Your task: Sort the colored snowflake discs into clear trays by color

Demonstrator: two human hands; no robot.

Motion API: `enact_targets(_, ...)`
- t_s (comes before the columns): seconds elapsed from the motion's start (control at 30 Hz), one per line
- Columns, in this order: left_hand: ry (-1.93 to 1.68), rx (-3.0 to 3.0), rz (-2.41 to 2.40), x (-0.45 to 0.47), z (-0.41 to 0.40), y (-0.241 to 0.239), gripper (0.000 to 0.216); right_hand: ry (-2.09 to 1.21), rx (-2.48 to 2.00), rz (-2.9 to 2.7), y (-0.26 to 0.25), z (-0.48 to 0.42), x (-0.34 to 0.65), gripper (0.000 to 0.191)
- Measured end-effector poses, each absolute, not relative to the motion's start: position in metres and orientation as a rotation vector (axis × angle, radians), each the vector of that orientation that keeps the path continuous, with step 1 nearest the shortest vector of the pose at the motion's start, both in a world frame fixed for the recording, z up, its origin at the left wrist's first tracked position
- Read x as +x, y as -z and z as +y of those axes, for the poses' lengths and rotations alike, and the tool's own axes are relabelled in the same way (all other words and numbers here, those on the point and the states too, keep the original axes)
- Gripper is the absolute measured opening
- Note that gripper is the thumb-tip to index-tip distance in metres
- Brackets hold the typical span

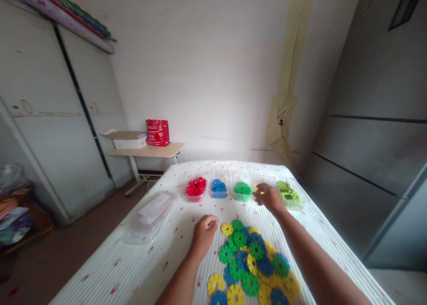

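Note:
My left hand (204,232) rests over the cloth with its fingers curled in and nothing visible in them. Just right of it lies a loose pile of flower-shaped plastic discs: green discs (239,239), blue discs (265,266) and yellow discs (235,295). My right hand (269,199) reaches over a clear container in the back row, its fingers bent downward and closed. A bit of yellow (261,191) shows by those fingers; whether they grip it or it lies behind them is unclear. The hand hides most of that container.
Clear tubs hold red pieces (196,186), blue discs (219,186), green discs (242,189) and lime pieces (287,192). Stacked clear plastic lids or trays (154,211) lie at the left. Beyond the table stand a side desk (150,150) with a red bag (158,133), and a grey cabinet (370,162).

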State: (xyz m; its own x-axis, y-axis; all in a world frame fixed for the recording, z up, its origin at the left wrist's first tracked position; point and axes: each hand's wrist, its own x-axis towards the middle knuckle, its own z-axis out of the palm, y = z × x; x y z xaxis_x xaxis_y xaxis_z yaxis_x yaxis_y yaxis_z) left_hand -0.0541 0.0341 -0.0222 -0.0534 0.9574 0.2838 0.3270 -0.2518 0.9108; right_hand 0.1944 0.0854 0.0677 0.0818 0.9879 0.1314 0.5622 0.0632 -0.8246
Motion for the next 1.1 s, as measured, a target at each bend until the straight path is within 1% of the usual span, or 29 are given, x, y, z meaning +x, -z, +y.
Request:
enact_targets(0.1, -1.315, 1.617, 1.38, -0.054, 0.035, 0.023, 0.021, -0.771, -1.602, -1.649, -0.049, 0.072, 0.195, 0.007)
enact_targets(0.23, -1.322, 1.612, 1.382, -0.054, 0.035, 0.022, 0.02, -0.907, -1.589, -1.783, -0.029, 0.052, 0.203, 0.009)
enact_targets(0.4, -1.323, 1.62, 1.386, -0.053, 0.033, 0.02, 0.02, -1.01, -1.519, -1.911, -0.021, 0.029, 0.216, 0.015)
enact_targets(0.47, -1.325, 1.618, 1.389, -0.053, 0.033, 0.019, 0.02, -0.979, -1.491, -2.012, -0.019, 0.022, 0.219, 0.017)
enact_targets(0.53, -1.323, 1.614, 1.392, -0.053, 0.032, 0.018, 0.02, -0.88, -1.496, -2.119, -0.017, 0.016, 0.219, 0.018)
enact_targets(0.67, -1.31, 1.606, 1.392, -0.053, 0.032, 0.017, 0.02, -0.758, -1.579, -2.197, -0.018, 0.01, 0.214, 0.026)
enact_targets(1.1, -1.326, 1.591, 1.389, -0.053, 0.031, 0.016, 0.02, -0.89, -1.468, -2.093, -0.026, 0.006, 0.206, 0.028)
